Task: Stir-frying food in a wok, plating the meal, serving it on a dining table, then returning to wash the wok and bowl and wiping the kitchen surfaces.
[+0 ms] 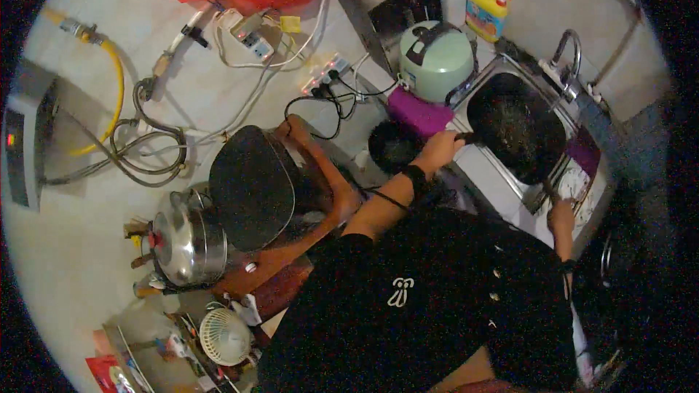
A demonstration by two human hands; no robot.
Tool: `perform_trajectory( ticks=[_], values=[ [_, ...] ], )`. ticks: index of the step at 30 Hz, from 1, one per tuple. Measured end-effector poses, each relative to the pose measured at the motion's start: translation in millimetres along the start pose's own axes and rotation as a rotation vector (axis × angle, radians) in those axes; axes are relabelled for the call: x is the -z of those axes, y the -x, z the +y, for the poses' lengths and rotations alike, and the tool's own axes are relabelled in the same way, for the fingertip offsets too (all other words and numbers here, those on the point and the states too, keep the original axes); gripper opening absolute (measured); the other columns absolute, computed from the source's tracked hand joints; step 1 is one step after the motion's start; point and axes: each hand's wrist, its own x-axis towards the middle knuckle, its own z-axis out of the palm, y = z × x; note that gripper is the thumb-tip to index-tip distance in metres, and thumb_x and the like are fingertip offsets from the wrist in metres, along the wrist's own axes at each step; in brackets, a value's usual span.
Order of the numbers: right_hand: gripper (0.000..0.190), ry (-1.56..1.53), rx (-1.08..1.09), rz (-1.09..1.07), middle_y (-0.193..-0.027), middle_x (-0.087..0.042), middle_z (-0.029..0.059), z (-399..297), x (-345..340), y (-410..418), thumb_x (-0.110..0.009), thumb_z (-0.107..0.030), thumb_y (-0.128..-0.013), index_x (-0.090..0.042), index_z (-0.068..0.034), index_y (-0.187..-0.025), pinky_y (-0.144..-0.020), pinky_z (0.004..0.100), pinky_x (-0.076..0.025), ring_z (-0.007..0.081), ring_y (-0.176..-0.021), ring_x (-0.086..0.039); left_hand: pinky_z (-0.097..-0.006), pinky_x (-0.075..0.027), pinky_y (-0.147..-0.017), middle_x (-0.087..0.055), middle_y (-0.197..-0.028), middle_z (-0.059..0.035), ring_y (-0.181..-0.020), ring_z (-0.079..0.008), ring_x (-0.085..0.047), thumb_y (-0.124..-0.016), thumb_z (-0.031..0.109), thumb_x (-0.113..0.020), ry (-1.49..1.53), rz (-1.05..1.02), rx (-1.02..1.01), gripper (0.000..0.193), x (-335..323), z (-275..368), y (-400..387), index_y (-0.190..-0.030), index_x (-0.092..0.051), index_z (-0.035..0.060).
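Observation:
My left hand (439, 150), with a dark band at the wrist, is closed around the handle of a dark pan (516, 128). The pan lies over the basin of a metal sink (486, 71), and its inside looks wet or stained. At the sink's near right corner, my right hand (561, 219) grips a slim dark handle (549, 188) that points towards the pan. Whether it belongs to a separate tool or to the pan, I cannot tell. A chrome faucet (570, 60) stands behind the basin. A patterned white item (574, 183) lies beside my right hand.
A pale green rice cooker (437, 63) and a yellow pump bottle (487, 10) stand beyond the sink. A round black vessel (393, 144) sits near my left forearm. Leftward are power strips (327, 73) with trailing cords, a steel pot (188, 240) and a small fan (225, 337).

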Motion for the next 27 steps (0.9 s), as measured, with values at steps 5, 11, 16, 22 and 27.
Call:
perform_trajectory(
  ticks=[5,11,16,22,27],
  values=[
    [0.052,0.058,-0.037,-0.051,-0.075,-0.057,0.0185,-26,-24,-61,-0.037,-0.003,-0.073,-0.041,-0.023,-0.12,-0.062,0.0425,-0.043,0.0329,-0.071,-0.056,-0.0441,-0.042,-0.064,-0.056,-0.079,-0.0217,-0.075,-0.0371,-0.054,-0.076,0.023,-0.051,0.132,-0.039,0.112,0.026,-13,-29,-21,-0.088,-0.054,-0.0002],
    [0.038,-0.817,-0.102,-0.272,-0.061,-0.053,0.0031,-23,-6,-109,-0.052,-0.006,-0.065,-0.056,-0.009,-0.103,-0.041,0.028,-0.038,0.0139,-0.045,-0.048,-0.0378,-0.045,-0.057,-0.057,-0.072,-0.0182,-0.06,-0.0299,-0.058,-0.077,0.02,-0.05,-0.029,-0.118,-0.087,0.026,-8,-17,-39,-0.092,-0.054,-0.0005],
    [0.04,-0.689,-0.068,-0.578,-0.055,-0.047,-0.0018,0,93,-104,-0.053,-0.014,-0.067,-0.055,-0.01,-0.107,-0.033,0.0213,-0.028,0.0055,-0.038,-0.036,-0.0341,-0.046,-0.052,-0.058,-0.07,-0.0149,-0.051,-0.023,-0.059,-0.078,0.02,-0.05,0.072,-0.113,0.066,0.028,-7,-13,-44,-0.098,-0.053,0.0012],
    [0.035,-0.761,-0.214,-0.829,-0.057,-0.053,0.0015,91,116,-119,-0.06,-0.012,-0.065,-0.058,-0.014,-0.1,-0.037,0.0238,-0.033,0.009,-0.044,-0.044,-0.0363,-0.045,-0.054,-0.058,-0.068,-0.0134,-0.054,-0.0226,-0.059,-0.077,0.021,-0.051,0.159,-0.098,0.067,0.03,-22,-23,-61,-0.101,-0.052,0.003],
    [0.015,0.137,0.347,-0.52,-0.064,-0.059,0.0081,66,157,-145,-0.059,-0.011,-0.063,-0.06,-0.01,-0.078,-0.053,0.0347,-0.045,0.0239,-0.063,-0.057,-0.0327,-0.045,-0.053,-0.059,-0.069,-0.0142,-0.056,-0.0215,-0.06,-0.076,0.019,-0.053,0.235,-0.046,0.092,0.034,-26,-18,-71,-0.105,-0.05,0.0004]
  ],
)
